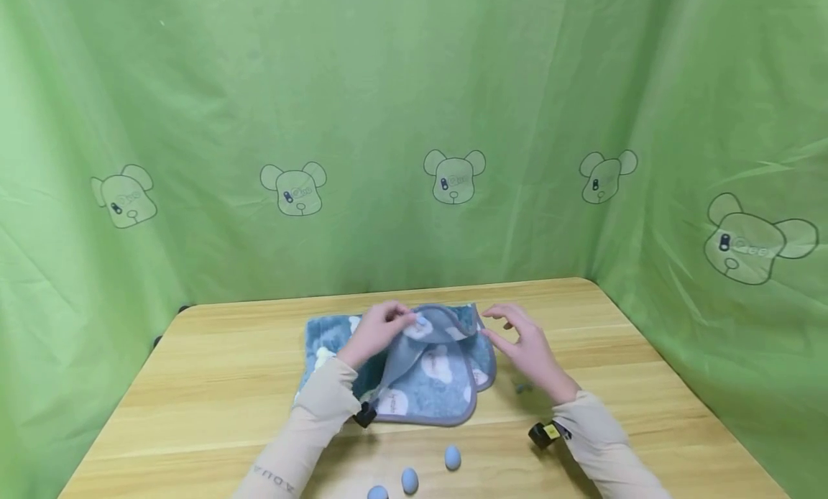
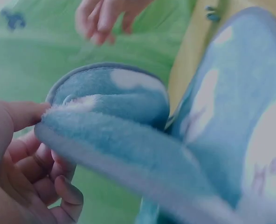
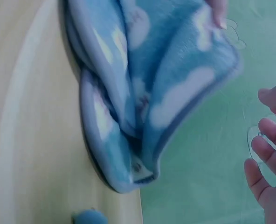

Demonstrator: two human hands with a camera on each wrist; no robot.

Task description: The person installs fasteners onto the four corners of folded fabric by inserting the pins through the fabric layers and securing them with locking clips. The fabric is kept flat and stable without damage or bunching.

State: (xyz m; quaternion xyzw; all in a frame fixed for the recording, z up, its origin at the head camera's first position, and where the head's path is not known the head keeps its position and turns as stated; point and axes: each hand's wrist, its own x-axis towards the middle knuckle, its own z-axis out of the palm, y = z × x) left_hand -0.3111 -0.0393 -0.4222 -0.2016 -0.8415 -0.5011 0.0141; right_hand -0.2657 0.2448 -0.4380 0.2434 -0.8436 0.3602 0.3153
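A blue fleece blanket with white cloud shapes and grey edging lies partly folded on the table. My left hand pinches its edge and holds that part up, so a flap stands above the lower layers. In the left wrist view, the thumb and forefinger of my left hand grip the bound edge of the blanket. Just off the blanket's right side is my right hand, its fingers apart and holding nothing. The right wrist view shows that hand with loosely bent fingers, away from the blanket.
Three small blue egg-shaped pieces, one at the left, one in the middle and one at the right, lie in front of the blanket on the wooden table. A small greenish object lies near my right wrist. Green curtains surround the table.
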